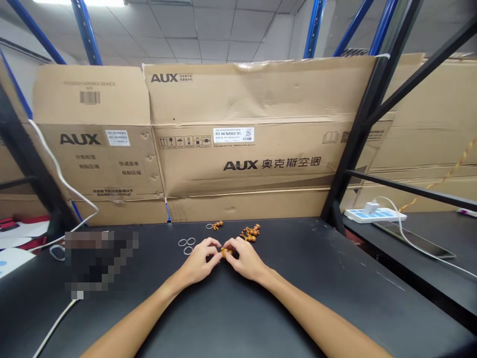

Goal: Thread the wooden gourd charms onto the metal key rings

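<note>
Both my hands meet at the middle of the black table (298, 278). My left hand (201, 261) and my right hand (244, 258) pinch a small orange-brown wooden charm (226, 252) between their fingertips. Just behind my right hand lies a little pile of similar orange-brown charms (251, 232). One more charm attached to a metal ring (215, 225) lies farther back. Three loose metal key rings (187, 244) lie to the left of my left hand.
Large AUX cardboard boxes (253, 144) stand along the back of the table. A black metal frame post (357, 139) rises at the right. A white power strip (374, 214) with a plugged charger sits on the neighbouring table. A white cable (55, 323) runs along the left.
</note>
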`<action>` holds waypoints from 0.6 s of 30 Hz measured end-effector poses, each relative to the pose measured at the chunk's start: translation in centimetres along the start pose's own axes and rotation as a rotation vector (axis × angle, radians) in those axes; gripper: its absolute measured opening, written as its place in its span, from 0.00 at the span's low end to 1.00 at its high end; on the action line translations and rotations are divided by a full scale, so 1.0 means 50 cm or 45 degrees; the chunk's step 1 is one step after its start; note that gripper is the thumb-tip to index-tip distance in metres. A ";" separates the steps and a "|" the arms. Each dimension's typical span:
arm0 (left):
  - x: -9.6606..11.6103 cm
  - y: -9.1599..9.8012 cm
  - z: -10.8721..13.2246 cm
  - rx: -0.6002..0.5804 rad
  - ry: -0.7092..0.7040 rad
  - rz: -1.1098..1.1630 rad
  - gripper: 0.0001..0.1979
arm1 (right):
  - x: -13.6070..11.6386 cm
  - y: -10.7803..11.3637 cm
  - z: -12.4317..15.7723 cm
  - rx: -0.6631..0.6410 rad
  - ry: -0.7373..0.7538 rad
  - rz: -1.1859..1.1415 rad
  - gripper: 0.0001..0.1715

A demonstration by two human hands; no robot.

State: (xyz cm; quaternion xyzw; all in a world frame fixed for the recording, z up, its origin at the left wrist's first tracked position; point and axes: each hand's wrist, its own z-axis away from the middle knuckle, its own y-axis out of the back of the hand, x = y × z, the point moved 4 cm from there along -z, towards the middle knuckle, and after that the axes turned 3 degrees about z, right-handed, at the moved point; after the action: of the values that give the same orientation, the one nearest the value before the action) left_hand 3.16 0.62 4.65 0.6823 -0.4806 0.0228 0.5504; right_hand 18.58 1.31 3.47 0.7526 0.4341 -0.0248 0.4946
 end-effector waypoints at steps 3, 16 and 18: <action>0.001 -0.001 0.000 -0.021 0.005 0.004 0.22 | -0.012 0.004 0.002 0.007 0.053 -0.034 0.04; -0.004 -0.001 0.001 -0.041 -0.060 -0.052 0.14 | 0.008 0.002 -0.002 0.049 -0.025 0.034 0.04; -0.008 -0.002 0.001 -0.053 -0.010 -0.051 0.16 | -0.001 0.005 0.000 0.060 0.026 -0.012 0.04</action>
State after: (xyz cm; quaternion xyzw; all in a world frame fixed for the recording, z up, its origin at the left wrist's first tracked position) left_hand 3.00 0.82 4.32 0.6803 -0.4693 -0.0009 0.5630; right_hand 18.71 1.25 3.70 0.7622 0.4419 -0.0296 0.4722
